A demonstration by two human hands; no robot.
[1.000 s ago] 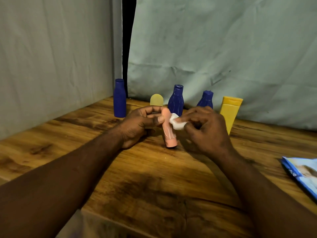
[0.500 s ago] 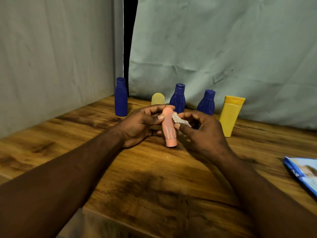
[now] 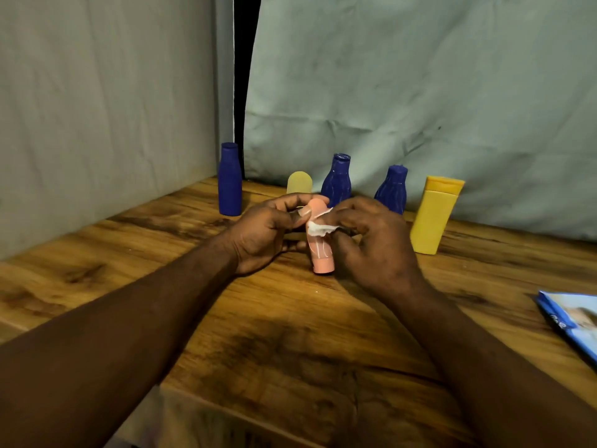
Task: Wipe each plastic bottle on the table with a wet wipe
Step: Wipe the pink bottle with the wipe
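The left hand (image 3: pixel 268 231) grips the pink bottle (image 3: pixel 321 257) near its top, thumb and fingers curled round it. The right hand (image 3: pixel 371 244) pinches a small crumpled wipe (image 3: pixel 318 227) and presses it against the bottle's upper part. The bottle sits between the two hands, low over the desk (image 3: pixel 290 350), tilted a little. Whether its lower end rests on the wood I cannot tell.

Behind the hands stands a row: the left blue bottle (image 3: pixel 230 179), a pale bottle (image 3: pixel 299 183), the middle blue bottle (image 3: pixel 336 181), the right blue bottle (image 3: pixel 392 189) and a yellow bottle (image 3: pixel 433 218). A wipe pack (image 3: pixel 575 321) lies at the right edge.

The likeliest trouble is grip. The bottle is smooth and narrow, the wipe wets it, and the left hand holds only the top, so a firm stroke downward could twist it loose.

Coverage is another risk. The wipe is bunched small, and the left fingers hide part of the surface. Unless the bottle is turned and regripped, that patch may be missed.

The row is close, too. The middle and right blue bottles stand just behind the knuckles. They are tall and slim, so a wide stroke or a careless reach could knock one over and send its neighbours down.
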